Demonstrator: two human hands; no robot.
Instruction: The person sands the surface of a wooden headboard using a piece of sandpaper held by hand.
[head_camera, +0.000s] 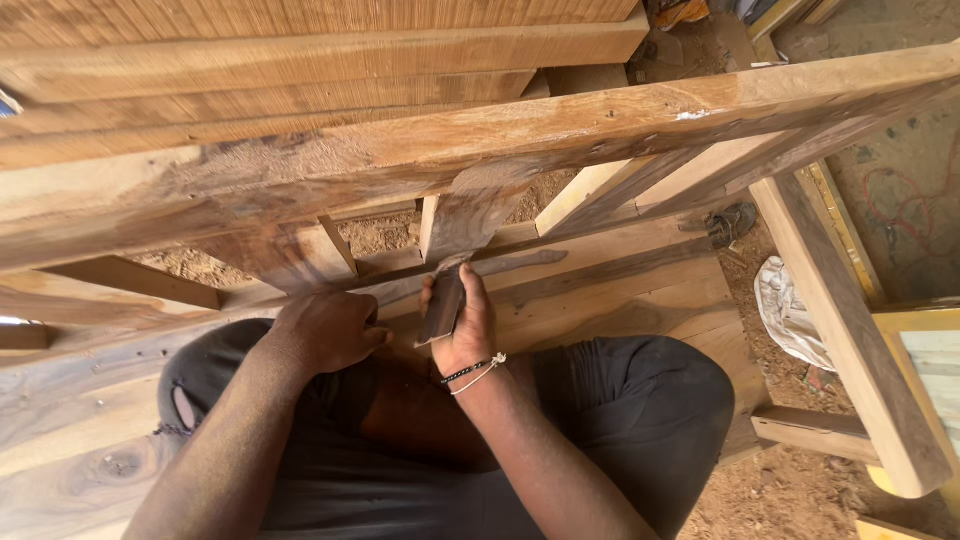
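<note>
The right hand (462, 325) is wrapped around a small folded piece of dark sandpaper (441, 306), fingers closed on it and pressing its top end against the foot of a short upright wooden slat (470, 212). That slat hangs down from the long wooden rail (480, 145) crossing the view, and everything else sits in relation to this rail. Just below the rail and to the left of the slat, the left hand (328, 328) rests on a lower cross-piece (520, 262) of the frame with its fingers curled in; whether it grips anything cannot be told, since the fingertips are hidden. A thin beaded bracelet (473, 371) circles the right wrist. Beneath the rail, the person's knees in dark trousers (640, 405) frame both forearms. Above the rail lie stacked planks (300, 50) with pale grain. Below the rail's right end, a thick pale beam (850, 330) runs diagonally, and beside it a crumpled white bag (790, 315) lies on the sandy, sawdust-strewn ground (800, 490). A broad board (60, 460) with a knot lies at the lower left.
</note>
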